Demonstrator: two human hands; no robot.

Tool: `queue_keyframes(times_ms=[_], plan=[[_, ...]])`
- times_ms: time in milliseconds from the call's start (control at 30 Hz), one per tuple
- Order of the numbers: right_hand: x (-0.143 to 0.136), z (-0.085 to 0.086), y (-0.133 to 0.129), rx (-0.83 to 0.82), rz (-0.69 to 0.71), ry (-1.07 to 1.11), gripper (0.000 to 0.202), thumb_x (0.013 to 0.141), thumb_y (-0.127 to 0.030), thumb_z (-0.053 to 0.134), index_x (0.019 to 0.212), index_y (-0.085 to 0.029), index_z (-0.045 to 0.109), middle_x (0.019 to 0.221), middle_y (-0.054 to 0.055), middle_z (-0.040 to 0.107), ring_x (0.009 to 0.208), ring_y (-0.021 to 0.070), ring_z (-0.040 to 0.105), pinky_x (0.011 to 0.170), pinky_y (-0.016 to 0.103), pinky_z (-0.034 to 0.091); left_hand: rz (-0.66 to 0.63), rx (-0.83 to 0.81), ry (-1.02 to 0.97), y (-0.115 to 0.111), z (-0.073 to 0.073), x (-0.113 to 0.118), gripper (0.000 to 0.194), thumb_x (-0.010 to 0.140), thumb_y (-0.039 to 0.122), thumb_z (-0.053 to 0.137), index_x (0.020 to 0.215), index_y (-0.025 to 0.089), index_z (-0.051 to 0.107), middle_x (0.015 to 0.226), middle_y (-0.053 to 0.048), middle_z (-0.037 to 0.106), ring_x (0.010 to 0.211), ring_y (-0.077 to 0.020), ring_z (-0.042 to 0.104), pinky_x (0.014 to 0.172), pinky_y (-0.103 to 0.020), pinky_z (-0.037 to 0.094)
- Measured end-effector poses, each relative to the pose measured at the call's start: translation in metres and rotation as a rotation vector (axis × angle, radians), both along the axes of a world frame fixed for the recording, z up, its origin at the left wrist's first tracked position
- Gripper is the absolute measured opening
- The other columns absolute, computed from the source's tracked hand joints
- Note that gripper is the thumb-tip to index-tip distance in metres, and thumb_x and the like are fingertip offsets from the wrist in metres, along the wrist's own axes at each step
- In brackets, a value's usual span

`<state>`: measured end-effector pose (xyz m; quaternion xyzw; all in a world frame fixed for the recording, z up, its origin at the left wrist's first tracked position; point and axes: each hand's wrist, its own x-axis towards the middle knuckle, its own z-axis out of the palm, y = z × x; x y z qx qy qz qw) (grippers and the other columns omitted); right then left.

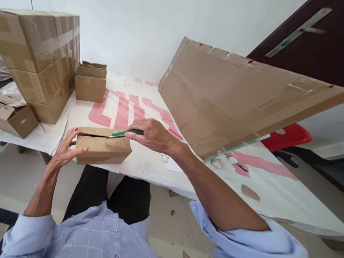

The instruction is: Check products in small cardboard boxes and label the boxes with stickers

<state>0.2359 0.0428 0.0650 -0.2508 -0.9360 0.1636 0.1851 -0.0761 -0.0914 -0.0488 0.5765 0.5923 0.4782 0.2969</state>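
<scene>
The room has a pale wall (pixel 123 29), and in front of it is a tabletop (pixel 145 164) covered by a white cloth with big red markings. Near its front edge, left of the middle, lies a small cardboard box (pixel 103 155), directly before the person.

The left hand (pixel 66 148) holds the left end of this box, with the fingers at the top corner and the thumb pressed on the near side. The right hand (pixel 150 133) has its fingers closed around a green-handled tool (pixel 126 133), and the thin tip of it is at the top seam.

As I judge, this box is partly done. Along the left part of the seam there is a dark gap, so the flaps are parted there. Toward the right end the gap is narrower, and the tool and hand partly cover it. The top flaps lie down, not raised, and the inside cannot be seen.

Near the back of the tabletop, one box (pixel 90 88) stands with its flaps up. Another box (pixel 9 112), by the front edge at the far left, has its flaps partly lifted. Between these is a tall stack of boxes (pixel 41 51), which look closed and taped. On the right, a big cardboard sheet (pixel 222 97) stands tilted.
</scene>
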Motion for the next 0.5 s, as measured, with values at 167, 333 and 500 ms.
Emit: queue_keyframes(times_ms=[167,333,500], plan=[[-0.020,0.012,-0.001,0.080,-0.014,-0.166,0.027,0.101,-0.036,0.061,0.094,-0.021,0.082,0.089,0.004,0.077,0.079,0.0181,0.063,0.068,0.031,0.036,0.000,-0.010,0.010,0.000,0.002,0.001,0.063,0.076,0.059,0.082,0.128,0.026,0.065,0.165,-0.012,0.042,0.152,-0.0391,0.046,0.114,-0.051,0.055],[-0.026,0.018,0.005,0.116,-0.023,-0.278,0.028,0.103,-0.038,0.060,0.095,-0.022,0.082,0.096,0.004,0.079,0.084,0.0187,0.063,0.068,0.030,0.034,0.013,0.001,0.025,0.001,-0.004,-0.001,0.065,0.076,0.061,0.082,0.129,0.027,0.065,0.166,-0.012,0.042,0.153,-0.0395,0.046,0.116,-0.053,0.053],[-0.025,0.014,0.012,0.216,-0.047,-0.384,0.036,0.107,-0.045,0.058,0.097,-0.022,0.083,0.095,0.006,0.078,0.087,0.0200,0.065,0.066,0.031,0.032,0.022,0.018,0.038,0.003,-0.010,-0.003,0.065,0.077,0.061,0.082,0.130,0.028,0.066,0.165,-0.011,0.043,0.153,-0.0390,0.046,0.115,-0.052,0.053]])
